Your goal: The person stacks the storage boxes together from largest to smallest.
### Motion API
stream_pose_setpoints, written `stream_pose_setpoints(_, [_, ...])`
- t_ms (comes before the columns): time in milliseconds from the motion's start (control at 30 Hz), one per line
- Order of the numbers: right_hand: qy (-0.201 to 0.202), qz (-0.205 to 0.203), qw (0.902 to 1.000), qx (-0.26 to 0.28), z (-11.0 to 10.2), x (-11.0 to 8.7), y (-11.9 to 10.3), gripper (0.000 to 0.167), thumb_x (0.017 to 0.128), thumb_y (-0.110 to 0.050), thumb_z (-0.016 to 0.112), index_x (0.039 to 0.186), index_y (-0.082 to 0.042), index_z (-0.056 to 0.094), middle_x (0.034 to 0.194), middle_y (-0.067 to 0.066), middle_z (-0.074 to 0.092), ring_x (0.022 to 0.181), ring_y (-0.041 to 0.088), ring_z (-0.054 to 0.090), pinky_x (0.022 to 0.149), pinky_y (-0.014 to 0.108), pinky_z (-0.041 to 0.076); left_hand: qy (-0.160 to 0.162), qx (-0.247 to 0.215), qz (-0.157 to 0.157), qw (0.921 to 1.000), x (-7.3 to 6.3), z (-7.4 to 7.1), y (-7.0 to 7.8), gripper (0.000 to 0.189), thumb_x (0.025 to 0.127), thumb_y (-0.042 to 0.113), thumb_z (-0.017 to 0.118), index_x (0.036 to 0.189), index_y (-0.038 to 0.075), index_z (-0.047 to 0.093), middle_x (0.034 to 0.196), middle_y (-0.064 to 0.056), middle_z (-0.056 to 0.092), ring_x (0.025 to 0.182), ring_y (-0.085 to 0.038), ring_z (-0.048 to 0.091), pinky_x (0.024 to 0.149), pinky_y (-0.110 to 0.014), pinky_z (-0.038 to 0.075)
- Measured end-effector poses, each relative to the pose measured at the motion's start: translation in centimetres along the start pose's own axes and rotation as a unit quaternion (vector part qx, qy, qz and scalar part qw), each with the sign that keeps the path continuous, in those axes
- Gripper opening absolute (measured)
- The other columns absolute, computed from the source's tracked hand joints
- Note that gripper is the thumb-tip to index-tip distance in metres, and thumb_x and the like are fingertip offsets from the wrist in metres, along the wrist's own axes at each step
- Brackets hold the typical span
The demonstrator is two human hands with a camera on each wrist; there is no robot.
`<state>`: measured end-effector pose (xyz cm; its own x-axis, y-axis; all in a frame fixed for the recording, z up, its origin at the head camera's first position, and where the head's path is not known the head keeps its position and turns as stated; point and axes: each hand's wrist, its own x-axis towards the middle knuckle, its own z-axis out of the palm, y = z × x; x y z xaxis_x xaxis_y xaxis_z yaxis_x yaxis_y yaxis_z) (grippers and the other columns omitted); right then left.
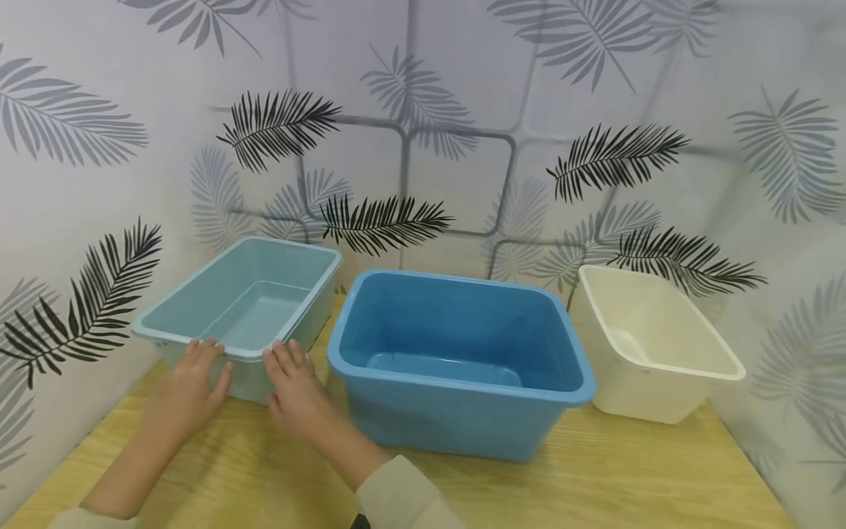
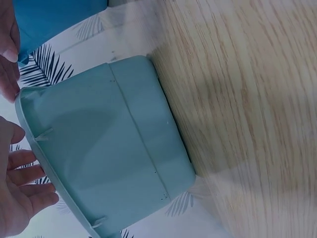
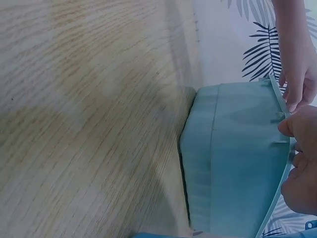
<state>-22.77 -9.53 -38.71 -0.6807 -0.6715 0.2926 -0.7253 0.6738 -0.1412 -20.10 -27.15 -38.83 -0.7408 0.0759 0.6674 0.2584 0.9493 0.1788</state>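
A pale teal plastic tub [image 1: 258, 353] stands at the left of the wooden table, its inside visible and bare in the head view. My left hand [image 1: 181, 393] rests its fingertips on the near rim, thumb held apart. At the near right corner, the fingers of my right hand [image 1: 300, 393] lie over the same rim. From the left wrist, the tub's outer wall [image 2: 109, 134] shows, with the left hand [image 2: 25, 188] touching the rim from above. In the right wrist view the right hand [image 3: 302, 158] has its thumb near the rim's outer side.
A deeper blue tub [image 1: 456, 411] stands close to the right of the teal one. Farther right is a cream tub [image 1: 651, 386]. Leaf-patterned walls [image 1: 463, 88] enclose the wooden table [image 1: 628, 477] at the back and sides.
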Motion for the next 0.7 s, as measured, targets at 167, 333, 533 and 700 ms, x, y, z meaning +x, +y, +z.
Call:
stream_pose_setpoints(167, [0.005,-0.017,0.9987,-0.048,0.6,-0.2,-0.7,0.057,0.094,-0.017,0.050,0.145,-0.006,0.028,0.152,0.010,0.026,0.141,0.027,0.025,0.111,0.036,0.031,0.018,0.003,-0.005,0.9998,-0.4,0.0,-0.8,0.028,0.075,0.001,0.064,0.099,-0.014,0.058,0.106,-0.036,0.059,0.104,-0.055,0.051,0.083,-0.061,0.044])
stream_pose_setpoints(333, [-0.001,-0.027,0.9992,-0.031,1.0,-0.4,-1.0,0.058,0.095,-0.017,0.048,0.146,-0.006,0.024,0.154,0.011,0.021,0.142,0.029,0.021,0.113,0.037,0.029,0.032,-0.007,0.000,0.9995,-0.6,0.0,-1.4,0.025,0.075,-0.001,0.064,0.096,-0.014,0.058,0.104,-0.038,0.058,0.102,-0.056,0.051,0.085,-0.062,0.043])
stream_pose_setpoints(533, [0.027,0.010,0.9975,0.065,0.5,0.0,0.1,0.059,0.095,-0.013,0.047,0.145,0.001,0.021,0.153,0.019,0.017,0.143,0.034,0.014,0.113,0.044,0.026,0.064,0.022,0.060,0.9959,-0.1,0.5,-0.1,0.031,0.073,0.006,0.064,0.099,-0.012,0.062,0.102,-0.033,0.062,0.098,-0.050,0.058,0.084,-0.058,0.047])
stream_pose_setpoints(700, [0.032,0.043,0.9952,0.082,0.1,0.5,0.5,0.060,0.094,-0.010,0.048,0.145,0.002,0.021,0.154,0.018,0.016,0.143,0.032,0.013,0.112,0.046,0.027,0.045,0.037,0.110,0.9923,-0.2,1.0,1.9,0.036,0.076,0.014,0.062,0.104,-0.009,0.063,0.105,-0.027,0.065,0.098,-0.046,0.061,0.081,-0.058,0.048])
